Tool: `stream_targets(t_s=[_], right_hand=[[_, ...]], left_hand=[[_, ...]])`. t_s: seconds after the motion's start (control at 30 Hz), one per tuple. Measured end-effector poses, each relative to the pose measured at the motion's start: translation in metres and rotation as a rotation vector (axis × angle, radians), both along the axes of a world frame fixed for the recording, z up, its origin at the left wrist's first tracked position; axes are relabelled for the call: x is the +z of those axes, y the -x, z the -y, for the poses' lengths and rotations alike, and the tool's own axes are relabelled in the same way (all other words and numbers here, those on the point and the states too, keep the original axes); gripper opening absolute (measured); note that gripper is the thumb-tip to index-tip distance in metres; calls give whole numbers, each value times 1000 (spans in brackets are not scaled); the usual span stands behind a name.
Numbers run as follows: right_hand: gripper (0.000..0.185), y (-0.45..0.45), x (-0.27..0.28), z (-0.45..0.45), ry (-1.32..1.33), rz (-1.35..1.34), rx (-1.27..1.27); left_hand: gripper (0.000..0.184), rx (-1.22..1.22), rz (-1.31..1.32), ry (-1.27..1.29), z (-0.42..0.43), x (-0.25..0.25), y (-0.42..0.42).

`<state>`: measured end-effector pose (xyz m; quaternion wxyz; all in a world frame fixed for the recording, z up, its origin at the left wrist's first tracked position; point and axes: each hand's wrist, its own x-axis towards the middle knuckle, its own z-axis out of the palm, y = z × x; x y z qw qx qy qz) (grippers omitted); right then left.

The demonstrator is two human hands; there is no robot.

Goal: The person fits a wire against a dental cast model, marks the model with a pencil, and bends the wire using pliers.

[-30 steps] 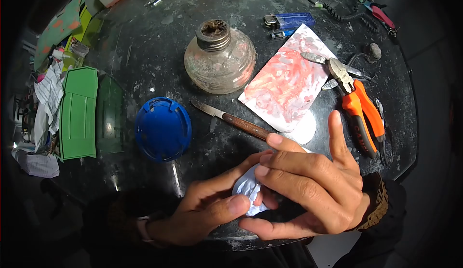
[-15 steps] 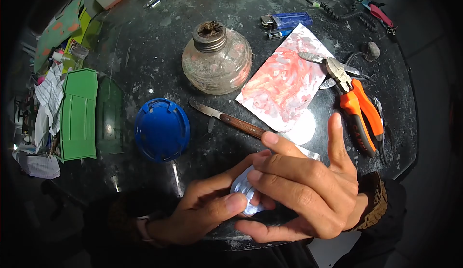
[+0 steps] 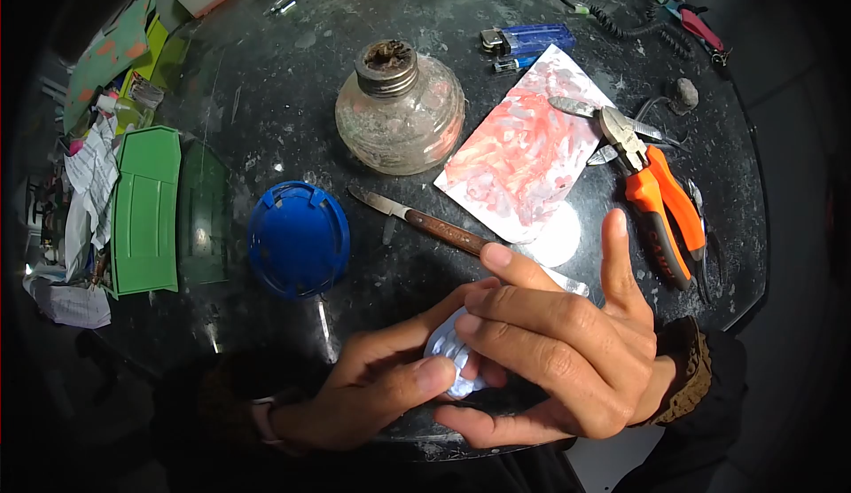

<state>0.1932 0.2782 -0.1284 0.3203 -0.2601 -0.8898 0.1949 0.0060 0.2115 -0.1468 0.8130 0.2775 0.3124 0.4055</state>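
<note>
My left hand is closed around a small pale blue cast with a ridged surface, possibly a plaster dental model; the thumb presses on its near side. Over the cast's right side reaches my right hand, two fingertips resting on or just above it. That hand's thumb stands apart below, and its little finger points up. The fingers cover much of the cast. Just beyond lies a knife with a wooden handle, its blade pointing left.
A glass spirit lamp stands behind the knife. Left are a blue lid and a green bin. A pink-smeared pad, orange-handled cutters and a blue lighter lie right. Papers crowd the far left.
</note>
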Motion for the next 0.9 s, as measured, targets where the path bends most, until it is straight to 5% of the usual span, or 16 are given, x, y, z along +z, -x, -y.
stream_targets(t_s=[0.37,0.47,0.57,0.67,0.77,0.9], right_hand=[[59,-10,13,-17,-40,15,7],[37,-25,19,-54,-276,-117,-213],[19,-31,18,-75,-154,-285,-444],[8,-48,25,-91,-75,-85,-472],[21,-66,28,-101,4,259,-540],[27,-78,23,-108,74,267,-493]], left_hand=[[60,-46,23,-76,-2,-6,0],[66,-33,23,51,1,2,-2],[66,-20,13,31,2,2,-4],[65,-1,-3,29,4,2,-6],[64,-1,0,3,5,-2,-5],[59,-13,17,-60,8,-9,-3]])
